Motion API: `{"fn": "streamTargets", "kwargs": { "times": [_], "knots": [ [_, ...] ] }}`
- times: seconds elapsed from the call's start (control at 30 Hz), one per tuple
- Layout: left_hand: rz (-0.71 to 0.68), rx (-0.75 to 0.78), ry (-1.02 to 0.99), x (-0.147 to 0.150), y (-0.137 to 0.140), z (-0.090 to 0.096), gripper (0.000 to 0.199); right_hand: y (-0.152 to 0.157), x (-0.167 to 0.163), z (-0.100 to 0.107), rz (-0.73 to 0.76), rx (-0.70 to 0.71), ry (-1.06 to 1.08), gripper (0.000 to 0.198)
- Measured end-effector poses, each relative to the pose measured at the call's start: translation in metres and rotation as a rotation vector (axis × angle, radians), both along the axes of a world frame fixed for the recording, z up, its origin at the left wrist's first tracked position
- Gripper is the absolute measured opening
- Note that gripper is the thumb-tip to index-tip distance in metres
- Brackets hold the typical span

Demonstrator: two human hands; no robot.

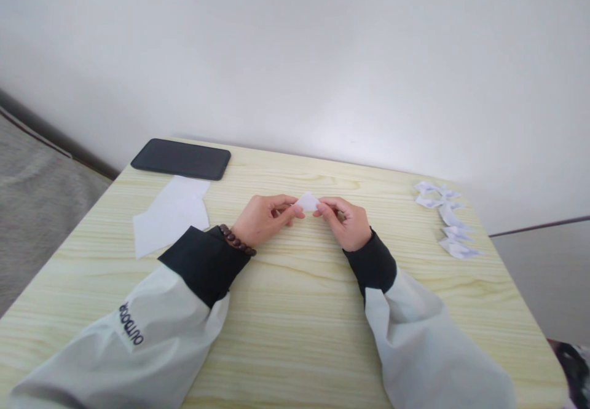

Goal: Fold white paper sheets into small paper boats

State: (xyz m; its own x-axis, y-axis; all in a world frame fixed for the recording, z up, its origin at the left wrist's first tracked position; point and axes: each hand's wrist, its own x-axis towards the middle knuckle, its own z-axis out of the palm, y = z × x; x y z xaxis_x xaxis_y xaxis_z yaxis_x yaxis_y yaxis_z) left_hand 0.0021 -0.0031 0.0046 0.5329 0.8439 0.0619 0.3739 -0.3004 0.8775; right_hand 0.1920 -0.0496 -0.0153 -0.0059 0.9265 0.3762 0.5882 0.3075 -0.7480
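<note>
Hands met over the wooden table point(295, 310): my left hand point(263, 218) and right hand point(346, 221) each pinched the small folded paper piece point(307, 202) between closed fingertips, near a phone point(180, 158).

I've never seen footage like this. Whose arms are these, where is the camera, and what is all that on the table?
There is no machine here: these are a person's own two arms, filmed by a camera worn on their head, looking forward and down. That is why the sleeves come in from the bottom edge. The left hand, with a bead bracelet at the wrist, and the right hand pinch a small white folded paper piece between their fingertips, just above a pale wooden table. On the left lie flat white paper sheets and, behind them, a dark phone. On the far right sits a cluster of small folded paper shapes.
</note>
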Motion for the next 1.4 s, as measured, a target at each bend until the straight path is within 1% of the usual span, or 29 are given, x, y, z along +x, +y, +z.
{"fn": "streamTargets", "kwargs": {
  "times": [0.23,0.3,0.43,0.5,0.63,0.77,0.87,1.0,1.13,1.3,1.4],
  "knots": [
    [-0.037,0.023,0.032,-0.0020,0.0007,-0.0017,0.025,-0.0022,-0.0013,0.0028,0.041,0.003,-0.019,0.019],
    [-0.040,0.024,0.031,-0.0015,-0.0002,-0.0017,0.025,-0.0023,-0.0023,0.0045,0.032,0.004,-0.073,0.018],
    [-0.010,0.018,0.063,-0.0002,-0.0021,0.0003,0.026,-0.0014,-0.0050,0.0074,0.025,0.059,-0.215,0.018],
    [-0.009,0.003,0.070,0.0001,-0.0023,0.0022,0.027,-0.0013,-0.0055,0.0074,0.026,0.074,-0.238,0.018],
    [-0.027,-0.027,0.074,-0.0005,-0.0026,0.0057,0.026,-0.0023,-0.0046,0.0052,0.040,0.060,-0.184,0.019],
    [-0.049,-0.001,0.075,-0.0018,-0.0032,0.0060,0.029,-0.0026,-0.0040,0.0024,0.110,0.054,-0.154,0.019],
    [-0.086,-0.005,0.083,-0.0025,-0.0026,0.0045,0.030,-0.0021,-0.0043,0.0007,0.131,0.054,-0.153,0.019],
    [-0.109,0.035,0.119,-0.0031,-0.0008,0.0015,0.029,-0.0021,-0.0061,0.0014,0.111,0.063,-0.185,0.020],
    [-0.076,0.046,0.098,-0.0019,-0.0009,-0.0005,0.029,-0.0021,-0.0093,0.0034,0.066,0.082,-0.234,0.021],
    [-0.063,-0.013,0.063,0.0002,-0.0021,0.0025,0.028,-0.0017,-0.0096,0.0020,0.047,0.011,-0.152,0.023],
    [-0.078,-0.030,0.048,-0.0008,-0.0015,0.0050,0.036,-0.0021,-0.0079,0.0017,0.030,0.016,-0.110,0.023]
  ]
}}
